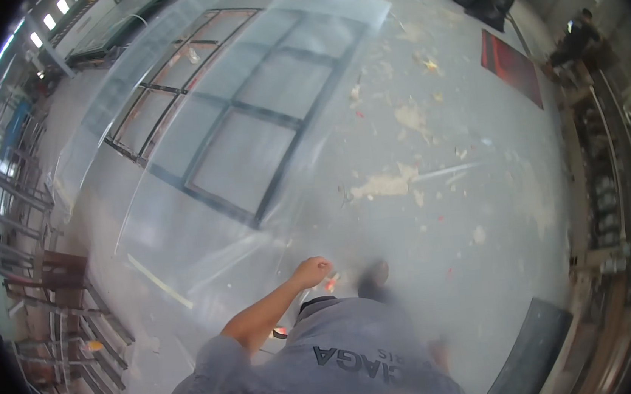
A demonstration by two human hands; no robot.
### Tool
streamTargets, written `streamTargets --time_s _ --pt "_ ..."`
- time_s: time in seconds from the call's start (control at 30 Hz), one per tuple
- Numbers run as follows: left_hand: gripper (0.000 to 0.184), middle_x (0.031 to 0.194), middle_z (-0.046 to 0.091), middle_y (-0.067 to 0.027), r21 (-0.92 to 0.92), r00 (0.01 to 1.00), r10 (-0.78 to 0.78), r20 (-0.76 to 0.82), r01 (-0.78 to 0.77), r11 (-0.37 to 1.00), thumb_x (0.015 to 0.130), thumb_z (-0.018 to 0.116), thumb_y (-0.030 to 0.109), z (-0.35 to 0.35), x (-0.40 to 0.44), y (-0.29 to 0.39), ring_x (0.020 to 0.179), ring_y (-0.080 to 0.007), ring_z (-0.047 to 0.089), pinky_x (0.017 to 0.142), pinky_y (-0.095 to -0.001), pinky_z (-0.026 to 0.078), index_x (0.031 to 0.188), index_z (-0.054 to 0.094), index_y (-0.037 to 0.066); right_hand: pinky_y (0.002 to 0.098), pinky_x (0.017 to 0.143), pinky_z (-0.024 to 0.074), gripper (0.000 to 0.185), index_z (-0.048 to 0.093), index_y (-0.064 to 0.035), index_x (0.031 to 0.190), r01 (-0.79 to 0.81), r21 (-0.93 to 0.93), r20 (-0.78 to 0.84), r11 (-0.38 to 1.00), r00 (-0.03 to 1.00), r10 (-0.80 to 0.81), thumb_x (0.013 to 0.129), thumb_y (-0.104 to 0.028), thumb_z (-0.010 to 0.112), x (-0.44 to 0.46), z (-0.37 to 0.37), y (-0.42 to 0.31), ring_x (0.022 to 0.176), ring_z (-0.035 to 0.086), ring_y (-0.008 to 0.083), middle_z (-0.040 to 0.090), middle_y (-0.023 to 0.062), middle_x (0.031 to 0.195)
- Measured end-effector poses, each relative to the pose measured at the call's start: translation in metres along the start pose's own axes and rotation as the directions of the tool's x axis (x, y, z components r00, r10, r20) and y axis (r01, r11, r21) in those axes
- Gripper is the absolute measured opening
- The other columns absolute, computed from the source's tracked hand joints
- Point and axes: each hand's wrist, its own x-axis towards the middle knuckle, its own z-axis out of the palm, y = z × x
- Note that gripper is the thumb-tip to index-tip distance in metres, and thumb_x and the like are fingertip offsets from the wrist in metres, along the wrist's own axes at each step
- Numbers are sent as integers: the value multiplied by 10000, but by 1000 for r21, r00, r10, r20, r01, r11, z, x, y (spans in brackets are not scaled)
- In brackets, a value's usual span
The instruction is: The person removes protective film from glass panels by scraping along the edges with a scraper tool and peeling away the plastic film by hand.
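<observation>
My left hand (313,272) is held out in front of my body, its fingers curled closed. What is in it, if anything, I cannot make out. Just below it shows a small red-and-white thing (331,284), too blurred to name; whether it touches the hand is unclear. By my right side, my right hand (439,352) is smeared and mostly hidden behind my grey shirt (333,378). Ahead on the floor lies a dark rectangular frame (256,206) under a clear plastic sheet (184,248). Beyond it to the left is a second frame (146,154), with reddish edges.
A red panel (510,68) lies at the right, and a dark mat-like piece (532,351) nearer me. Metal racks (94,347) line the left. A person (577,39) is by the right wall. Black bags (483,6) sit at the back. Scraps litter the floor (442,245).
</observation>
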Motion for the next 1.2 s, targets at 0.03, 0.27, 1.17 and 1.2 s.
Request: streamTargets --time_s 0.03,0.27,1.17,1.2 --pt "337 980 719 -151 -2 1000 -1 -24 1 1000 911 609 360 -6 13 7 885 -282 697 770 -355 543 1066 696 74 360 458 524 245 635 46 791 17 -1 18 1000 1000 -17 832 -195 640 27 3 -27 476 615 241 585 135 563" --pt "288 987 720 -142 -366 904 -250 -347 115 924 896 626 326 -4 86 47 930 -294 692 811 -360 532 1019 708 80 358 420 518 278 597 62 787 160 -105 150 982 978 -143 870 -203 619 193 37 -266 438 596 237 587 133 578" --pt "303 991 700 -151 -166 911 -79 -405 11 986 899 567 373 -204 457 216 946 -380 647 817 -468 512 1028 694 129 357 532 541 261 661 47 744 380 -622 424 685 899 -114 802 -205 626 353 225 -588 520 667 236 644 132 587" --pt "303 991 700 -151 -169 909 -84 -408 15 986 899 567 373 -198 462 212 946 -380 647 817 -468 512 1028 694 129 369 515 538 240 652 55 768 433 -540 464 722 869 -174 805 -177 607 378 234 -600 522 664 247 637 136 599"
